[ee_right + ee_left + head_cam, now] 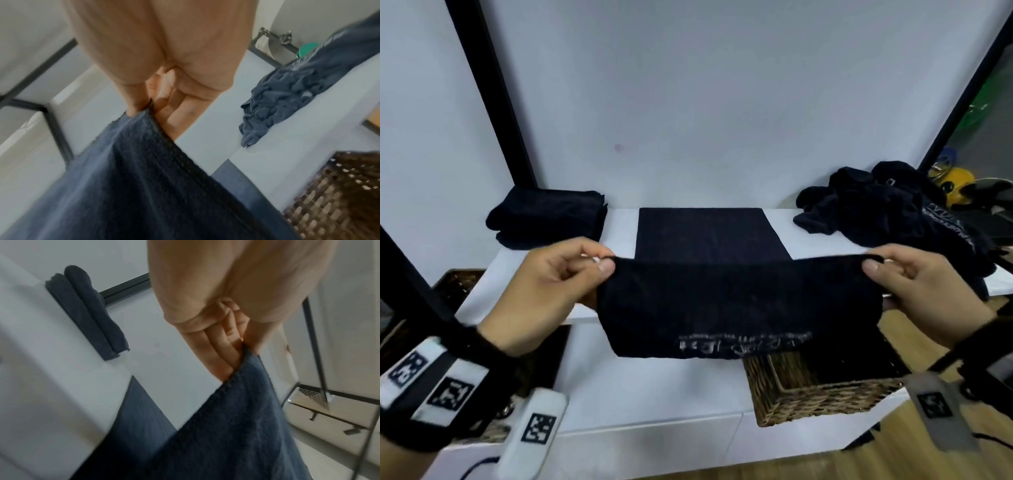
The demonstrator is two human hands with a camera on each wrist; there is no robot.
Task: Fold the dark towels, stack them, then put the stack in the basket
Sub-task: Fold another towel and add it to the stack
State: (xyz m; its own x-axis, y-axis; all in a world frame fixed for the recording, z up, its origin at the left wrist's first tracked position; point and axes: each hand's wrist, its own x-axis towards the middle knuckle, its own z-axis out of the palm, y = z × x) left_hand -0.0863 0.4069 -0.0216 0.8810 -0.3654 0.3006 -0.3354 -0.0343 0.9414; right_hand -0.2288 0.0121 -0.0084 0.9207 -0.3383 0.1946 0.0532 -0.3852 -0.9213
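Left hand (544, 287), right hand (924, 291): each pinching top corner of dark towel (736, 308), stretched above surface (619, 222). Folded stack (548, 216) at 10 o'clock; crumpled pile (887, 205) at 2; basket (825, 394) at 5.

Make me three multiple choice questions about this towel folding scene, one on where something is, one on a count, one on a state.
1. Where is the folded pile?
A. at the table's far left
B. inside the basket
C. on the floor

2. How many hands hold the towel?
A. none
B. one
C. two

3. How do the towels on the right lie?
A. neatly folded
B. crumpled in a heap
C. rolled up

Answers:
1 A, the pile sits on the white top by the black post.
2 C, the left hand and the right hand each pinch an upper corner.
3 B, they lie bunched and wrinkled.
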